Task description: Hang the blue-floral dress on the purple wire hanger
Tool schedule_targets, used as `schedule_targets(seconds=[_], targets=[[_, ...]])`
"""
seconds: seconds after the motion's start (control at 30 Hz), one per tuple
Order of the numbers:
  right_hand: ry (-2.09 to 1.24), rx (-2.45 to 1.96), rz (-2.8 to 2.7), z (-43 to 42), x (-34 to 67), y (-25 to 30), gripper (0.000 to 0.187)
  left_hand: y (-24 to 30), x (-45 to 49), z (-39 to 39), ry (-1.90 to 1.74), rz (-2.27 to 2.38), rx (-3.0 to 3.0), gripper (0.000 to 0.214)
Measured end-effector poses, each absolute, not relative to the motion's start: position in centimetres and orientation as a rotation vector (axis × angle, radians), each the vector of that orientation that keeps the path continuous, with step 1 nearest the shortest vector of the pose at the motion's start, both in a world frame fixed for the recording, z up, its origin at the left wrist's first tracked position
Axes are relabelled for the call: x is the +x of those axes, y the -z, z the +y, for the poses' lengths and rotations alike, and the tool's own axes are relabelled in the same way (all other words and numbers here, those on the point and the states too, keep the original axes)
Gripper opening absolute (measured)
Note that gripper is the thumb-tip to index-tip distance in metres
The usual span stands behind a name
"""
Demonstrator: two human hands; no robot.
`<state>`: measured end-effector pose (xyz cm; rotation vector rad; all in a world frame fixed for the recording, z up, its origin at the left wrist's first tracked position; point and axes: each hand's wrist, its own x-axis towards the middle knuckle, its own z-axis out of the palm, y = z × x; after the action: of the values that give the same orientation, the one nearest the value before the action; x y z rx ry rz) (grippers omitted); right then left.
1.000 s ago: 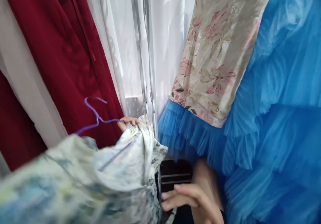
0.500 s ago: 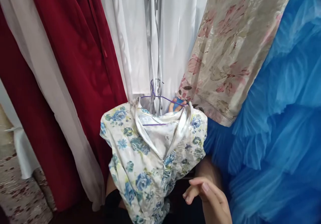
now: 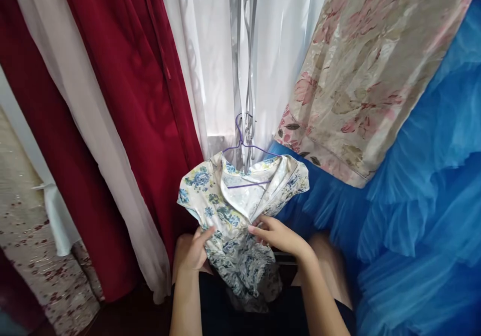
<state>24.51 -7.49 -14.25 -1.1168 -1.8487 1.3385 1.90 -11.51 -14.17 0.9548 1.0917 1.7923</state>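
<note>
A white sleeveless-looking garment with blue flowers and a V neck [image 3: 229,215] hangs on a thin purple hanger [image 3: 241,144] in front of me. My left hand [image 3: 197,248] is closed on the garment's left side, thumb lying on the front and the other fingers partly hidden behind the cloth. At the bottom of the V neck, my right hand [image 3: 276,233] pinches the front edge between thumb and fingers. The lower part of the garment bunches and drapes toward my lap.
White cloth with hanging ribbons [image 3: 244,50] is behind the hanger. Dark red cloth [image 3: 124,100] and a pale panel hang at left. A beige floral cloth [image 3: 349,85] and blue ruffled tulle [image 3: 421,200] fill the right. My knees flank the garment.
My right hand has moved from free air up and left onto the neckline. Fingers seen behind the hanger are gone from there; my left hand now grips the garment's side. The view has shifted slightly.
</note>
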Motion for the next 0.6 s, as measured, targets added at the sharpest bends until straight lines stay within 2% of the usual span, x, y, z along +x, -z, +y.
schedule_targets(seconds=[0.13, 0.27, 0.4, 0.47, 0.5, 0.6], targets=[[-1.416, -0.954, -1.658, -5.9, 20.6, 16.7, 0.045, 15.1, 2.0, -11.2, -1.704, 1.14, 0.906, 0.049], [-1.506, -0.859, -1.495, -8.0, 21.8, 17.0, 0.041, 17.1, 1.5, -10.2, -1.681, 1.213, 0.871, 0.043], [-1.505, -0.919, -1.454, -9.5, 24.7, 14.6, 0.039, 17.2, 1.7, -9.9, -2.309, 1.53, 0.988, 0.043], [-1.512, -0.941, -1.489, -10.1, 25.2, 13.5, 0.038, 16.2, 2.4, -10.5, -2.403, 1.579, 1.197, 0.033], [-1.516, -0.948, -1.519, -10.4, 25.3, 13.3, 0.038, 15.6, 2.8, -10.9, -2.231, 1.53, 1.375, 0.026], [-1.494, -0.966, -1.614, -11.0, 25.2, 13.4, 0.036, 14.1, 4.4, -12.1, -1.272, 1.183, 1.746, 0.019]])
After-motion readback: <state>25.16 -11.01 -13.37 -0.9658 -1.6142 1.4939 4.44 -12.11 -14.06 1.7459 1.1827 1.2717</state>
